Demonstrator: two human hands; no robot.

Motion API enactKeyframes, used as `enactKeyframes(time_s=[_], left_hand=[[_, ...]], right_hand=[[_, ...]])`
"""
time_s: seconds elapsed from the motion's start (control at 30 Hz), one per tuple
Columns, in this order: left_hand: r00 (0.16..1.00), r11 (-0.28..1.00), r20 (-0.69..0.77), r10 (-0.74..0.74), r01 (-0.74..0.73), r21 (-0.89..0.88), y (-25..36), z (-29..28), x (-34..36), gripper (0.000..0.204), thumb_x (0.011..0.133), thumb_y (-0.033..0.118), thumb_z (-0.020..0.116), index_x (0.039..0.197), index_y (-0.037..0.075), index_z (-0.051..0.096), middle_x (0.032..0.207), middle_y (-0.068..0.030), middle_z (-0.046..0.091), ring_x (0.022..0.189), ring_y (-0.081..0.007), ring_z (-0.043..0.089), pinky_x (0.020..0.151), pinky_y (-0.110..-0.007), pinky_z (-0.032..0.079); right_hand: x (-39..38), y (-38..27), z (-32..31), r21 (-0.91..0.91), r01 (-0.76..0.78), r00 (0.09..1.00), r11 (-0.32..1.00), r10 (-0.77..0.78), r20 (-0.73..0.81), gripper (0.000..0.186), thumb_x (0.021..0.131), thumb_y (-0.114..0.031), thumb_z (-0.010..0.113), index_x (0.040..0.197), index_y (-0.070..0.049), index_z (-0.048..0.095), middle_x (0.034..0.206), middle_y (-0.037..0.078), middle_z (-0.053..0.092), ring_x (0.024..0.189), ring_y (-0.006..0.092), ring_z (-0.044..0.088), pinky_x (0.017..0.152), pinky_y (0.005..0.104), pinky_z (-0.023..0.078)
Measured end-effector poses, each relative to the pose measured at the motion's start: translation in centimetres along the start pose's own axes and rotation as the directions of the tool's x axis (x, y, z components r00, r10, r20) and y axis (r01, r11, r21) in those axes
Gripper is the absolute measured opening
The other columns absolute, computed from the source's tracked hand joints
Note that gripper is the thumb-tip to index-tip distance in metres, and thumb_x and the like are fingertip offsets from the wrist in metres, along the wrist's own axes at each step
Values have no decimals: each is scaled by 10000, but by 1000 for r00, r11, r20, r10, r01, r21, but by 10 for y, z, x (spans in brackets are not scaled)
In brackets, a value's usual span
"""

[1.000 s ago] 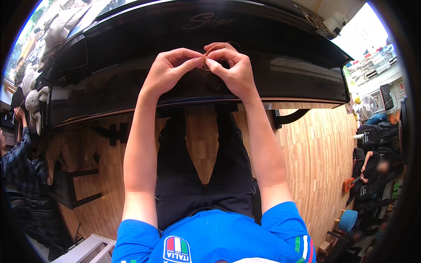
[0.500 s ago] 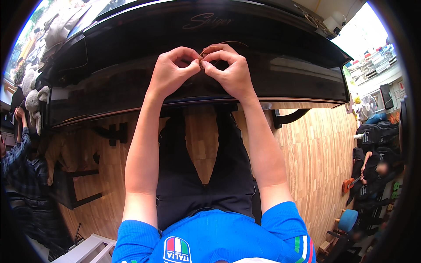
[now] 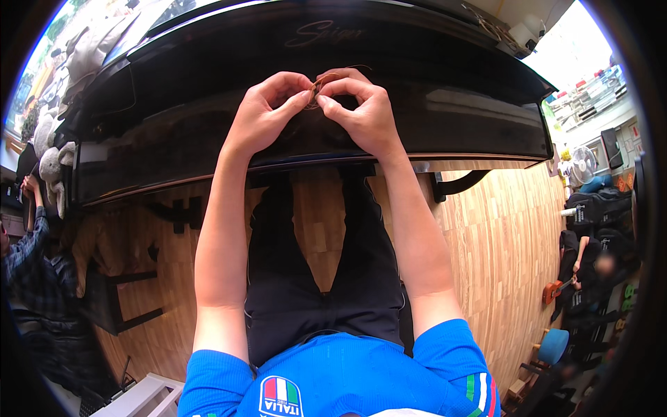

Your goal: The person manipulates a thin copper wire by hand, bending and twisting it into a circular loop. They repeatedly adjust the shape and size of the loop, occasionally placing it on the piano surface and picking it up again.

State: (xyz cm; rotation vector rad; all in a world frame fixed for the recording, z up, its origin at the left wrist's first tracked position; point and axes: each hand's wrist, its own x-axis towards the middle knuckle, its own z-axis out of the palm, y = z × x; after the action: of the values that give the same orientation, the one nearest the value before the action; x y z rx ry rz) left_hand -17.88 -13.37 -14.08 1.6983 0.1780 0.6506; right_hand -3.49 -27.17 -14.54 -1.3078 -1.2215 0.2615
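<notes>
Between my fingertips is a small bundle of thin brown cord (image 3: 315,89), with a loose strand trailing past the right fingers. My left hand (image 3: 266,111) pinches it between thumb and forefinger. From the other side my right hand (image 3: 363,115) pinches it too, thumb and forefinger close together. The two hands nearly meet, so the cord's knots or loops are too small to make out. Both hands are raised in front of a glossy black piano (image 3: 187,118) whose lid is down.
Grey plush toys (image 3: 52,163) hang at the piano's left end. A person in a plaid sleeve (image 3: 28,240) is at the far left. On the right, another person sits with a small orange guitar (image 3: 552,292); a blue round stool (image 3: 553,346) stands nearby. Wooden floor (image 3: 500,243) lies below.
My fingertips have drawn slightly apart, showing more of the brown cord between them. The left hand has shifted a little to the left, and the loose strand has shifted left.
</notes>
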Motion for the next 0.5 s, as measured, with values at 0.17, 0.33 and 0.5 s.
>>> enactKeyframes(time_s=[0.17, 0.33, 0.5], left_hand=[[999, 997, 50, -2, 6, -75, 1, -4, 0, 212, 950, 110, 672, 1142, 25, 642, 963, -37, 690, 922, -116, 653, 822, -257, 519], [994, 998, 111, 6, 1, -57, -1, -8, 0, 188, 928, 101, 671, 1103, 33, 657, 950, -32, 693, 907, -107, 648, 776, -246, 492], [995, 1000, 102, 0, 3, -29, 5, -8, -1, 211, 913, 99, 701, 1113, 32, 701, 956, -39, 714, 890, -109, 662, 815, -250, 529]], right_hand=[[-1, 1, 0, 16, -9, 1000, 1000, 8, 15, 92, 815, -82, 727, 869, -12, 751, 1108, 101, 689, 1094, 184, 628, 1020, 337, 458], [0, 6, -3, 13, 11, 1000, 1000, -12, 25, 140, 777, -139, 774, 876, -40, 767, 1110, 84, 694, 1069, 211, 653, 987, 356, 492], [0, 2, -1, 10, 12, 1000, 1000, -12, 23, 135, 778, -135, 773, 874, -41, 768, 1111, 87, 694, 1070, 211, 654, 988, 357, 490]])
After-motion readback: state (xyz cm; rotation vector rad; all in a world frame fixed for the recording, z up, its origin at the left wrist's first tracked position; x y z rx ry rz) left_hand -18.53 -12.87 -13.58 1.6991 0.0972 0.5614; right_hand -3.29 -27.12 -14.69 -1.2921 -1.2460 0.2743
